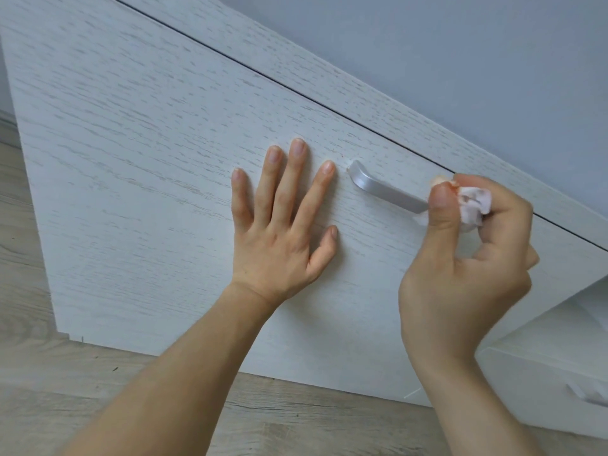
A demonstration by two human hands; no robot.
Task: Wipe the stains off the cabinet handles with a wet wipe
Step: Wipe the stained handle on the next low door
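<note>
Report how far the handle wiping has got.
Done: the bare stretch of the silver handle looks clean. In hand: the right hand presses a pink-stained wet wipe on its right end; the left hand braces the door. Left: a reddish speck beside its left end.

Right hand (pixel 460 258) with crumpled wet wipe (pixel 473 205) at silver handle (pixel 385 189).

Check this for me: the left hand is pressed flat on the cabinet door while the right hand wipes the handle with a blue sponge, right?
Not quite. The head view shows the right hand wiping the handle with a crumpled white wet wipe stained pinkish, not a blue sponge. The rest holds: the left hand is pressed flat on the cabinet door.
</note>
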